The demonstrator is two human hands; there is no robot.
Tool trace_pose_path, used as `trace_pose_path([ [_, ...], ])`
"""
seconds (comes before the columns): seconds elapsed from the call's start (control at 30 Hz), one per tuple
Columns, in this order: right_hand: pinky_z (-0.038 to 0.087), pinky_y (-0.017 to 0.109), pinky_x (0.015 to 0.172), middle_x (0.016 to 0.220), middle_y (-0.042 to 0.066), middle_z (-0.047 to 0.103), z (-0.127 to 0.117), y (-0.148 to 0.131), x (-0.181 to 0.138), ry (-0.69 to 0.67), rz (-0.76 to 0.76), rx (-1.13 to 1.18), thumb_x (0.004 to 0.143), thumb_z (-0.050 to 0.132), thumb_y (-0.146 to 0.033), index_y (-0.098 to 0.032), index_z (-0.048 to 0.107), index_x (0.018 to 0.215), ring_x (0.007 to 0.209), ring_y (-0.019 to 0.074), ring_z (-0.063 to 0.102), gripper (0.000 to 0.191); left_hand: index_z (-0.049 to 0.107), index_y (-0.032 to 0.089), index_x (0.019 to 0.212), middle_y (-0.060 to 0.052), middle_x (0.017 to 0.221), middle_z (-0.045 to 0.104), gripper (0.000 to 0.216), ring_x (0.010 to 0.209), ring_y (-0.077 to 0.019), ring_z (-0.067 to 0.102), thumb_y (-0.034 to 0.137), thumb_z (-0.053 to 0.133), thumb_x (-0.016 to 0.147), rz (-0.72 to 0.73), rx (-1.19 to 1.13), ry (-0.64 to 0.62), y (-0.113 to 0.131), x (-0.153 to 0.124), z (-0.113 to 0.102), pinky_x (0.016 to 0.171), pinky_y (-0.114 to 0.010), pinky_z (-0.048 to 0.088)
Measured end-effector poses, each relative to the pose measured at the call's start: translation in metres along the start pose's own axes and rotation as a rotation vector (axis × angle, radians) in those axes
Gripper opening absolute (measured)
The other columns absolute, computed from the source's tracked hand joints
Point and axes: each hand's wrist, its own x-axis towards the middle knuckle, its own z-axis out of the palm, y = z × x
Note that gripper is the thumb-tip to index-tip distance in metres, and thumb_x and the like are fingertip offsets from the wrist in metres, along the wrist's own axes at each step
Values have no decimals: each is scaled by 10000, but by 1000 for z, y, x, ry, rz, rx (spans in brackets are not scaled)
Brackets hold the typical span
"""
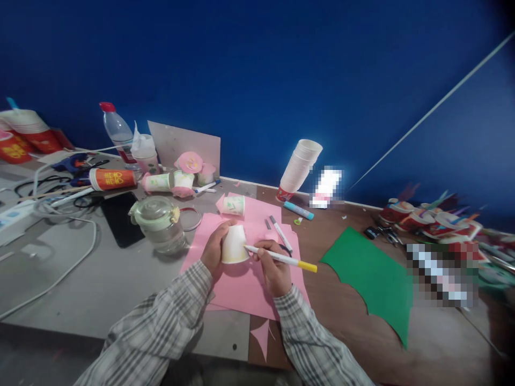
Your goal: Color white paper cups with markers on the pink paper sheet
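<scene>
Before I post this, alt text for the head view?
Left hand holding a white paper cup, right hand holding a yellow-ended white marker to its side, above pink paper. Lidded glass jar at left, green paper at right.

smooth paper is seen in the cup (234,244), smooth plastic in the marker (286,259), matt paper in the pink sheet (241,292), woven cloth in the sleeves (161,316).

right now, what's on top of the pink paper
On the pink paper lie a green-patterned cup on its side, a white pen and a small dark piece. Anything beneath the hands and held cup is hidden.
</scene>
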Motion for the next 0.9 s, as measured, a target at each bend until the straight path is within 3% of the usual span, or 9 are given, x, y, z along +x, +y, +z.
trace_pose_path([
  [0.43,438,250,519,556,-30,591,0,3,0,-32,-2,51,732,584,-276,-195,647,740,528,139,542,103,575,135,993,-119,777,645,380,607,-248,594,348,511,685,-2,11,33,1,-1,1,487,-363,507],
  [0.9,465,265,544,567,-25,617,-2,13,2,34,32,87,746,587,-342,-195,630,781,539,146,569,157,571,153,1005,-90,758,618,359,623,-244,577,340,505,706,-4,-18,3,1,-2,1,499,-387,510],
])
